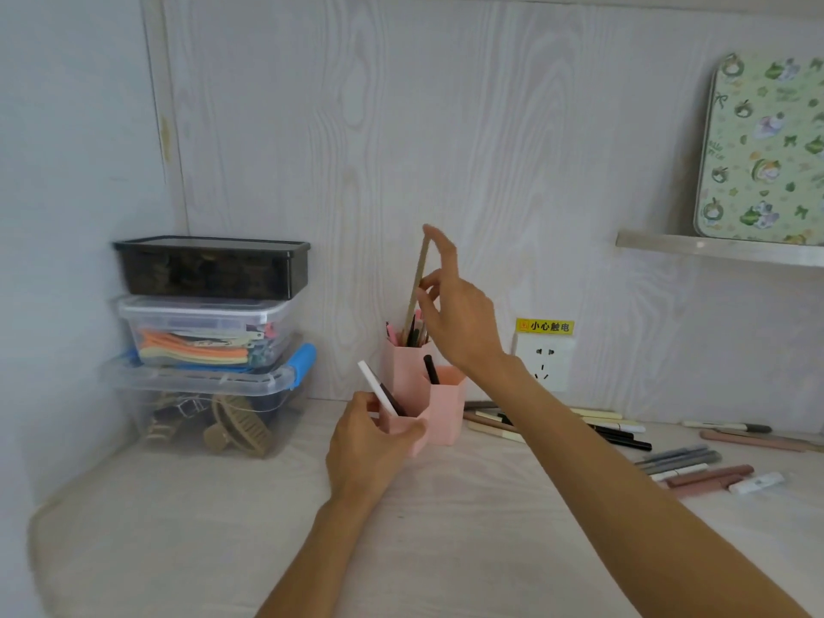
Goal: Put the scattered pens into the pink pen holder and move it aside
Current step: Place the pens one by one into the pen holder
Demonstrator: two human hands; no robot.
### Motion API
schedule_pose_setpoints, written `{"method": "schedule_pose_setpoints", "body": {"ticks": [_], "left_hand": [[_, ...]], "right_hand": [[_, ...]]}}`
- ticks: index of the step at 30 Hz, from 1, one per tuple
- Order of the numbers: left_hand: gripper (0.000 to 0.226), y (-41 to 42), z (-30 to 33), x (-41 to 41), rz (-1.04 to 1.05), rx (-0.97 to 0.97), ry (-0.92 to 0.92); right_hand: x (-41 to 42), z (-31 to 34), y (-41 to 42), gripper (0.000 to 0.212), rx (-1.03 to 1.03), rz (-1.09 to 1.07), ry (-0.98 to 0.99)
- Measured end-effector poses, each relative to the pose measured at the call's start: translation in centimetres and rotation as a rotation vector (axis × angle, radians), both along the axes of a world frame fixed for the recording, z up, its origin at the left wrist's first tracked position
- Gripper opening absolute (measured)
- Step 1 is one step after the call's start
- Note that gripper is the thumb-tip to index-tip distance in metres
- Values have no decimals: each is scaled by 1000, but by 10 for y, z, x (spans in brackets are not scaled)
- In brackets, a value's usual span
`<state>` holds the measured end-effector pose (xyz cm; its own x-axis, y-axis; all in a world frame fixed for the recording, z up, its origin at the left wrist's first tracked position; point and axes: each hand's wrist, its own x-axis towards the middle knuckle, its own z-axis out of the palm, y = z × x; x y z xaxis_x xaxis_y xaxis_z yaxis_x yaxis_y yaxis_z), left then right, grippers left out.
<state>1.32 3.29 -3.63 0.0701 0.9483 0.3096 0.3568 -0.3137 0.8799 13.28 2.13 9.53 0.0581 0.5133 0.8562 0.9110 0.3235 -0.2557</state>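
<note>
The pink pen holder (446,410), made of three hexagonal tubes of different heights, stands near the wall at the middle of the table. My left hand (368,443) grips its lowest front tube, which holds a white pen (376,388). My right hand (455,305) is above the tallest back tube and pinches a long tan pen (417,283) whose lower end is down among several pens inside that tube. A black pen (431,369) stands in the middle tube. Scattered pens (624,432) lie on the table to the right.
Three stacked plastic boxes (209,332) stand at the left against the wall. A wall socket (546,363) with a yellow label sits behind my right arm. More pens (713,472) lie at the far right. A shelf (718,249) with a green patterned tin is at the upper right.
</note>
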Motion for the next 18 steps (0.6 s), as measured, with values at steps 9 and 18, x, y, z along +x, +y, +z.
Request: {"method": "schedule_pose_setpoints", "body": {"ticks": [9,18], "left_hand": [[56,2,0,-1,-21,-1,3],[48,-2,2,-1,-17,0,-11]], "right_hand": [[38,-13,-21,21,-56,-53,30],[111,-112,-80,5,-622,-213,128]]}}
